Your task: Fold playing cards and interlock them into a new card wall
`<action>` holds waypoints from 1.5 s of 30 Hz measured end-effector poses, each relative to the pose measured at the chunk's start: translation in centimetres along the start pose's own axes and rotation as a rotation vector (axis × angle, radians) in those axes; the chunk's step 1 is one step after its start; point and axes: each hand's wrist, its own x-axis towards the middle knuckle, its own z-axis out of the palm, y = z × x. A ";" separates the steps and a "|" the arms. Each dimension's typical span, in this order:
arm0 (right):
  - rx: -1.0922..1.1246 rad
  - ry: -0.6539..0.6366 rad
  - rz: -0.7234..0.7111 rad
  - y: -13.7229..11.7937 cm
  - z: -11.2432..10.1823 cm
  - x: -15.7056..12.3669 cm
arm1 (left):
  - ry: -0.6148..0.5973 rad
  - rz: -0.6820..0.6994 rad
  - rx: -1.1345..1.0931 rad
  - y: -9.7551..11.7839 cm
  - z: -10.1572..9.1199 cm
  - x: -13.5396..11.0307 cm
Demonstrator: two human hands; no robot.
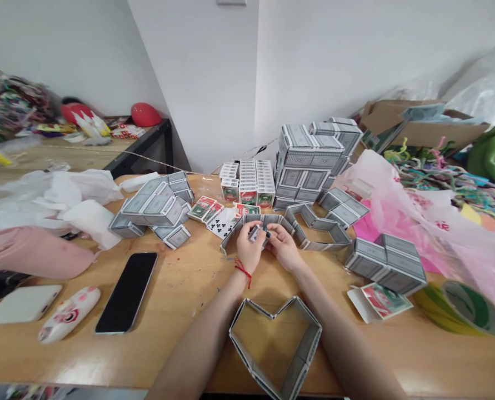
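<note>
My left hand (249, 247), with a red string round the wrist, and my right hand (284, 248) meet at the table's middle. Both pinch a small folded playing card (255, 233) between their fingertips. Just beyond them lies a chain of joined folded cards (314, 228) bent into a heart-like outline. A finished heart frame of folded cards (275, 343) rests between my forearms near the front edge. Loose face-up cards (220, 225) lie left of my hands.
Card packs (247, 182) and taller grey card blocks (311, 161) stand behind. More grey blocks (155, 205) sit at left, another block (386, 264) at right. A black phone (127, 291), a white box (22, 304), a tape roll (472, 308) and pink plastic bags (430, 228) surround the wooden table (180, 294).
</note>
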 end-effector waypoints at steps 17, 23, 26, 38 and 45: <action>0.053 -0.145 0.163 -0.4 -0.8 0.1 | 0.008 -0.115 -0.094 -0.9 -0.2 0.5; 0.018 -0.114 0.123 -0.1 -0.6 0.1 | -0.017 -0.120 -0.148 -1.1 -0.1 0.5; 0.003 -0.103 0.107 0.1 -0.7 0.2 | -0.009 -0.129 -0.159 -1.1 -0.2 0.6; -0.158 -0.064 0.007 0.8 -0.9 0.3 | -0.033 -0.271 -0.367 -0.7 -0.3 0.8; -0.187 -0.049 0.043 0.4 -0.6 0.0 | -0.062 -0.055 -0.074 -0.4 -0.6 0.4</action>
